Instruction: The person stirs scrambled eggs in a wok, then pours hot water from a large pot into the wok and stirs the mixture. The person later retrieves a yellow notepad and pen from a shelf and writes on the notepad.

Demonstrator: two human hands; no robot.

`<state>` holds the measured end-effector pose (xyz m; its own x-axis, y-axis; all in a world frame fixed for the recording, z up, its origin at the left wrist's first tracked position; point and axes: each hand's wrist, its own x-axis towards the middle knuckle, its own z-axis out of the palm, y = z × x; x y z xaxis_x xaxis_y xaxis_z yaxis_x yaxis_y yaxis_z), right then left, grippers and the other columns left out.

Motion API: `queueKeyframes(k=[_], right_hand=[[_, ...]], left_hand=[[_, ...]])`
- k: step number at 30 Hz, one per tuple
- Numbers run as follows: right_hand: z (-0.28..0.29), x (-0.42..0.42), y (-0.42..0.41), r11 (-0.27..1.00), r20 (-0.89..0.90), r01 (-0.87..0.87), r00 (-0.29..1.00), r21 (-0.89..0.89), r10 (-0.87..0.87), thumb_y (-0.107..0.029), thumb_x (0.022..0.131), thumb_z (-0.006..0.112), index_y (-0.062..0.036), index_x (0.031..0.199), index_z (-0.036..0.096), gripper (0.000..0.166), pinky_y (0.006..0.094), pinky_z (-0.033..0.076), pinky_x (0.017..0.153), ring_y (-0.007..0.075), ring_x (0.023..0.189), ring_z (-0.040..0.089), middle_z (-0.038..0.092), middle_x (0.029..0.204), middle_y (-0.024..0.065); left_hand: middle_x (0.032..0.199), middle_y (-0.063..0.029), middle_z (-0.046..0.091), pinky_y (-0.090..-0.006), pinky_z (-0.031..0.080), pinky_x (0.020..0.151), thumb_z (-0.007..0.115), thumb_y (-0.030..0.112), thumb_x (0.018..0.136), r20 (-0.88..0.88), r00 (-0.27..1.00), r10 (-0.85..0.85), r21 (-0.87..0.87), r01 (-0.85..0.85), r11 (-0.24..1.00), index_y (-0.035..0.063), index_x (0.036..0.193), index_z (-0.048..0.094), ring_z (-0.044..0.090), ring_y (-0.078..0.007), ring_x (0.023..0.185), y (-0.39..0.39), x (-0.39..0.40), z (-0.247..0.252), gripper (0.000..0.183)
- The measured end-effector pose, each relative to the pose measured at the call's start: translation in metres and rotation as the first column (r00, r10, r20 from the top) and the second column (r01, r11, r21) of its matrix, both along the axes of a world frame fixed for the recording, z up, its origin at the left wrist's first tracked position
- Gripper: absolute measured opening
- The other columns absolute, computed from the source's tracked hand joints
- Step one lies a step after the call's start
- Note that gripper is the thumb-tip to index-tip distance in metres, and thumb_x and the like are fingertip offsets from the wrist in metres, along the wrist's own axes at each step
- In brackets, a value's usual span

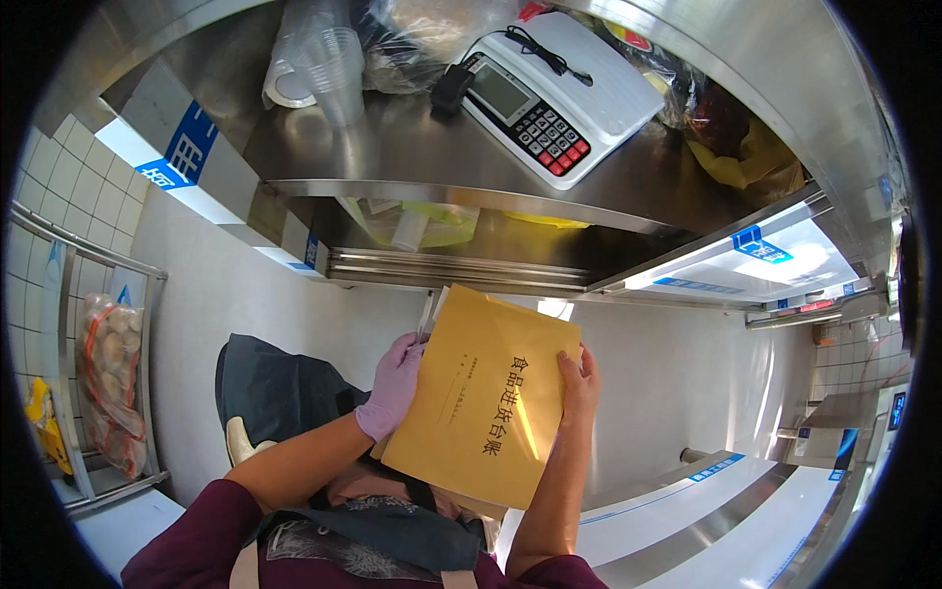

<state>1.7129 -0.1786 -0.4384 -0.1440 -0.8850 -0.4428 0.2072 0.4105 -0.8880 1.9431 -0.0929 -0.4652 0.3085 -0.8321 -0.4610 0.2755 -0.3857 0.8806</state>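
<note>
Between both hands I hold a stack of papers topped by a yellow-brown paper folder [471,397], which bears printed writing turned sideways. My left hand [394,383], in a pink disposable glove, grips the left edge, where pale sheets and a thin light-coloured item stick out. My right hand [580,383], bare, holds the right edge with its thumb on the cover. Beyond the folder, a white digital scale [625,96] with its coiled cord and black adapter [452,90] rests on the stainless-steel shelf [397,151].
Stacked clear plastic cups [340,81] and a plastic roll [291,88] stand left of the scale. Sliding cabinet doors lie below the shelf. A metal rack [156,368] at left holds a bag of round produce [114,353]. White cabinets [677,508] are at lower right.
</note>
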Motion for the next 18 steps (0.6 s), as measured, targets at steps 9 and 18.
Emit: queueKeyframes(k=[9,18], right_hand=[[-0.012,-0.003,0.005,0.997,-0.153,-0.071,0.986,-0.001,0.070,0.001,0.080,0.056,0.0006,0.128,0.037,0.051,0.0295,0.048,0.077,0.0209,0.091,0.060,0.059,0.105,0.0148],[0.057,0.060,0.011,0.633,-0.895,-0.741,0.413,-0.225,0.165,-0.003,0.075,0.059,-0.0084,0.112,0.057,0.037,0.0438,0.038,0.095,0.0318,0.115,0.046,0.054,0.118,0.0100]], left_hand=[[0.101,-0.0097,0.054,-0.0269,0.044,0.077,0.056,0.021,0.085,0.161,0.950,-0.268,-0.095,0.285,0.954,0.0002,0.082,0.063,0.056,-0.0171,0.087,-0.007,0.006,0.037,0.022],[0.113,-0.0209,0.050,-0.0338,0.043,0.086,0.062,0.027,0.081,0.435,0.880,-0.189,-0.160,0.283,0.946,0.0032,0.089,0.067,0.053,-0.0343,0.102,-0.002,-0.018,0.012,0.025]])
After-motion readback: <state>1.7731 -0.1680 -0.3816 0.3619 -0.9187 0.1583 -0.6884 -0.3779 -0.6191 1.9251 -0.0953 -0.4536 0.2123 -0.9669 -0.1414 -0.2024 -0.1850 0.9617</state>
